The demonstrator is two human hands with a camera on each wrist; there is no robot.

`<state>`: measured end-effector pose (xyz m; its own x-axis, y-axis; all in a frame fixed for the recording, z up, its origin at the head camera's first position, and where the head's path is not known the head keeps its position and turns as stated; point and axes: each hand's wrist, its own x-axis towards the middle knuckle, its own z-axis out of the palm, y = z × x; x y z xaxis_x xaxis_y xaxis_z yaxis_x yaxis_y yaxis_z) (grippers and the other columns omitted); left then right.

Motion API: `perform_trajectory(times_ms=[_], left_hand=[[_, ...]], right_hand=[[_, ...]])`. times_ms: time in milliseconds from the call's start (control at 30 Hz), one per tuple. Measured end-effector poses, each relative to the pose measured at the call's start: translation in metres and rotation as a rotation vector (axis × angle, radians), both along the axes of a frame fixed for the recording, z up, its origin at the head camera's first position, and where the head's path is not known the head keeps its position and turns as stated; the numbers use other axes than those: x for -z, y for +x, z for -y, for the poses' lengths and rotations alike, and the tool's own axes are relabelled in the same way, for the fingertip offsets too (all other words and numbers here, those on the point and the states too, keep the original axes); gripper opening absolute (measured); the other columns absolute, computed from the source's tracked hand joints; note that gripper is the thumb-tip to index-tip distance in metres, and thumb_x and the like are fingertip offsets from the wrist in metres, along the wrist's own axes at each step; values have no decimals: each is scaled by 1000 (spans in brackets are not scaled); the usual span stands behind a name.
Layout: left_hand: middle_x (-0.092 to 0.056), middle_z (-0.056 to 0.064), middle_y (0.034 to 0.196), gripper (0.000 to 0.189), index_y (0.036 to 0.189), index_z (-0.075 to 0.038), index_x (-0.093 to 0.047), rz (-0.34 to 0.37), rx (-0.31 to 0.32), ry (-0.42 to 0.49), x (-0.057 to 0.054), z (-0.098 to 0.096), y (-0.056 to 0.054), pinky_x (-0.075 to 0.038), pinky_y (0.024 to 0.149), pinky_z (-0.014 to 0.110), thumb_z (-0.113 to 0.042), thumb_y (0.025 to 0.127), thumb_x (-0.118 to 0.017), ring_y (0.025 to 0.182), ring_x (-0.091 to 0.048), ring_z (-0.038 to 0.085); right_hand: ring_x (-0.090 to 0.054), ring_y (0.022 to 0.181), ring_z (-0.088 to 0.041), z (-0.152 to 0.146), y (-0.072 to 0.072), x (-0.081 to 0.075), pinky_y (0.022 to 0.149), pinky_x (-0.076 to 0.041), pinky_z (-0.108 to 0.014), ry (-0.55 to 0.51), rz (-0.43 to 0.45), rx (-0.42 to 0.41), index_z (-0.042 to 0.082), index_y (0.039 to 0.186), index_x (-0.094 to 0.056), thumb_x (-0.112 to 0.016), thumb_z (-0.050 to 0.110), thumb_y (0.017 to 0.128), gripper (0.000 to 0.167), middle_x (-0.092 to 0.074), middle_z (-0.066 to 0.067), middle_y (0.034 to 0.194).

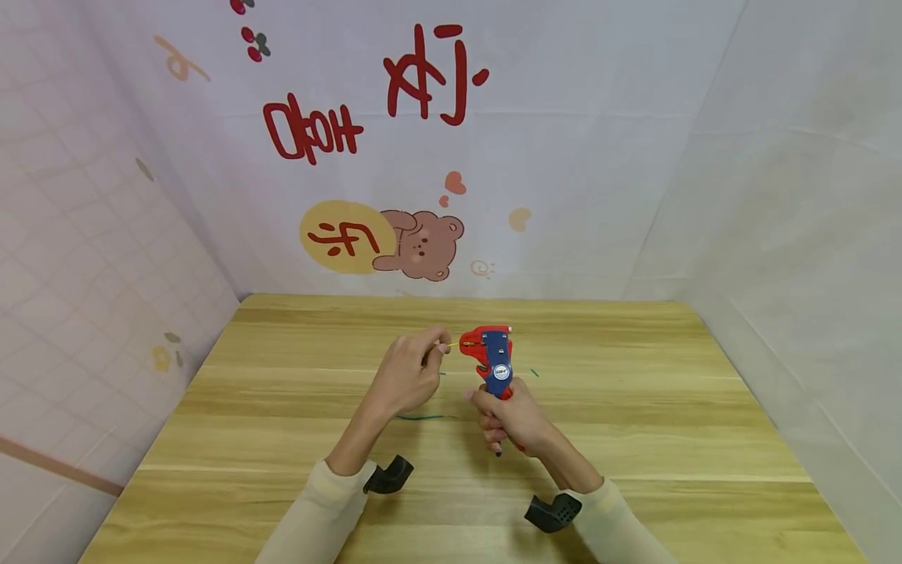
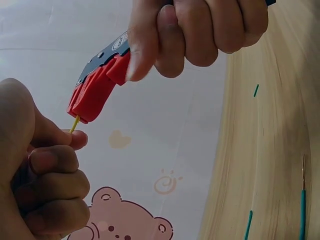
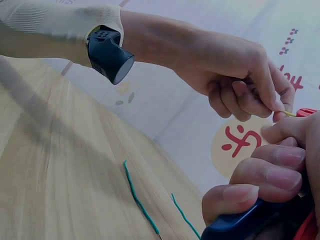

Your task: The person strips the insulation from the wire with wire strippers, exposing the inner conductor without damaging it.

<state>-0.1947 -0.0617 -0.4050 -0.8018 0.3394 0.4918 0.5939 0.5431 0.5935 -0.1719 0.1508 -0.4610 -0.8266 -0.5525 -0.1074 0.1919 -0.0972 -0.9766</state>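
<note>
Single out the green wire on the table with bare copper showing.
The green wire lowest in the head view: copper shows at its right end; the other two pieces show only green.

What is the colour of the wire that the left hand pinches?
The pinched wire is yellow; it shows best in the left wrist view.

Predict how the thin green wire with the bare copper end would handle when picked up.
The thin green wire is probably light, being so slender. Its gentle curve suggests it flexes but keeps its shape. Lying flat, it may be fiddly to pinch.
</note>
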Motion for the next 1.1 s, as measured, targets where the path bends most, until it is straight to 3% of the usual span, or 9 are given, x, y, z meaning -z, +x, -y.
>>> perform_trajectory(times_ms=[233, 433, 600, 767, 933, 1100], left_hand=[[-35, -9, 53, 18, 91, -10, -63, 16, 15, 8, 0, 0, -2, -24, 49, 19, -1, 100, -49, 46, -28, 1], [-36, -9, 53, 19, 92, -9, -64, 38, 13, 4, -2, 0, -2, -25, 49, 20, -1, 101, -49, 45, -29, 2], [-36, -9, 53, 18, 93, -10, -63, 45, 17, -13, -2, -2, -1, -25, 48, 19, -3, 102, -49, 46, -30, 1], [-40, -8, 55, 18, 91, -10, -63, 33, -10, -43, 2, -3, -1, -27, 48, 20, -3, 102, -50, 46, -32, 3], [-43, -7, 55, 18, 92, -11, -63, 55, -40, -76, 5, -4, -1, -28, 49, 22, -5, 103, -50, 46, -35, 5], [-44, -8, 56, 18, 93, -11, -64, 42, -37, -66, 4, -5, 0, -28, 49, 22, -6, 103, -50, 46, -35, 5]], right_hand=[[-34, 41, -15, 2, 1, 1, 42, -43, -28, 4, -12, 29, 9, 77, -41, -63, 36, 102, 43, -34, 7, 53], [-33, 42, -15, 0, -2, 1, 43, -43, -28, 14, -11, 9, 9, 78, -41, -62, 35, 103, 42, -34, 6, 54], [-36, 43, -16, -6, -6, 0, 45, -46, -29, 101, -1, 34, 7, 77, -43, -66, 37, 101, 44, -37, 3, 53], [-40, 45, -14, -8, -9, -2, 50, -47, -30, 199, 65, 63, 8, 74, -46, -68, 44, 98, 49, -39, 2, 54], [-38, 43, -14, -6, -10, 4, 46, -45, -30, 175, 101, 86, 7, 75, -46, -65, 29, 101, 39, -38, 3, 53], [-35, 41, -14, -4, -8, 8, 41, -42, -30, 110, 73, 80, 4, 79, -48, -58, 14, 100, 25, -36, 4, 52]])
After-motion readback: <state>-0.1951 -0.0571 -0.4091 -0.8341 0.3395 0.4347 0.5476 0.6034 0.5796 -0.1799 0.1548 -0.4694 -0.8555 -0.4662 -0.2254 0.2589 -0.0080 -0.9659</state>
